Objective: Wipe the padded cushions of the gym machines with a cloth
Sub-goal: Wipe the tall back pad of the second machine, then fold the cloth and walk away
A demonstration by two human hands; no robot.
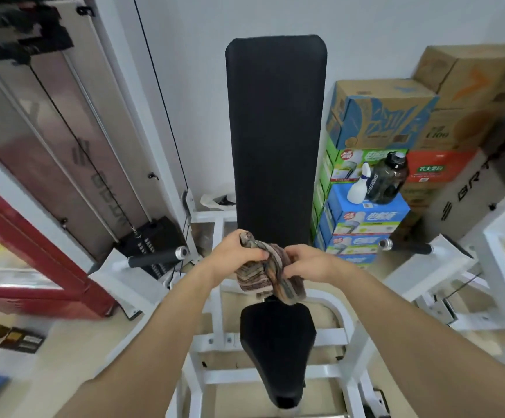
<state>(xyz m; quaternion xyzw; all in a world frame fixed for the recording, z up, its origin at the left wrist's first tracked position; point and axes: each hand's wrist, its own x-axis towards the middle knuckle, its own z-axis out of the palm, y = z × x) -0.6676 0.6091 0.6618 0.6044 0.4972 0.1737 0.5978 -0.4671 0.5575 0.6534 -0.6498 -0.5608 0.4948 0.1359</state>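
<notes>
A tall black padded backrest (276, 131) stands upright in the middle of the view. Below it is a black padded seat (276, 348) on a white frame. A striped brown cloth (267, 274) is bunched between both hands, just in front of the backrest's lower end and above the seat. My left hand (236, 251) grips the cloth's upper left part. My right hand (308, 263) grips its right side. The cloth hangs free of both cushions.
Stacked cardboard boxes (378, 122) fill the right, with a white spray bottle (359, 188) and a dark jug (391, 178) on a blue box. Padded handles (154, 258) stick out on either side. A weight stack with cable (151, 236) stands left. White frame bars (492, 267) lie right.
</notes>
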